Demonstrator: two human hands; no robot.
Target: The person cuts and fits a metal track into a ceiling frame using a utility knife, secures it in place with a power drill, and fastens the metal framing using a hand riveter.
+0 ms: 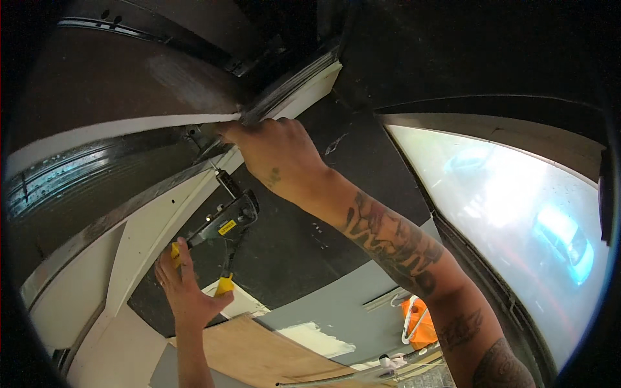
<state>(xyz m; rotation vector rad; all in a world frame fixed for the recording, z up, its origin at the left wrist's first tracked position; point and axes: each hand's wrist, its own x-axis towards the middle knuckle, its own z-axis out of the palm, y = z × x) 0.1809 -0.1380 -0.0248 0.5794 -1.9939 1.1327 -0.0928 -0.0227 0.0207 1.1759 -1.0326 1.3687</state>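
Note:
My left hand point(189, 297) holds a black hand riveter point(242, 208) with yellow grips. Its fingers wrap one grip and the thumb lies on the other, the two handles spread apart. The riveter's nose points up, its thin tip at the edge of a dark metal channel point(129, 155). Above it, my right hand point(278, 152) is closed, with its fingertips at the corner where the channel meets a pale-edged strip point(310, 90). Those fingertips are partly hidden in shadow, and I cannot make out what they pinch.
A dark panel point(304, 246) stands behind the riveter, with white boards point(145, 258) on the left. Lower down are a brown board point(259, 355), a grey surface with white paint patches point(317, 339), and an orange item point(420, 323). A bright window point(491, 187) fills the right side.

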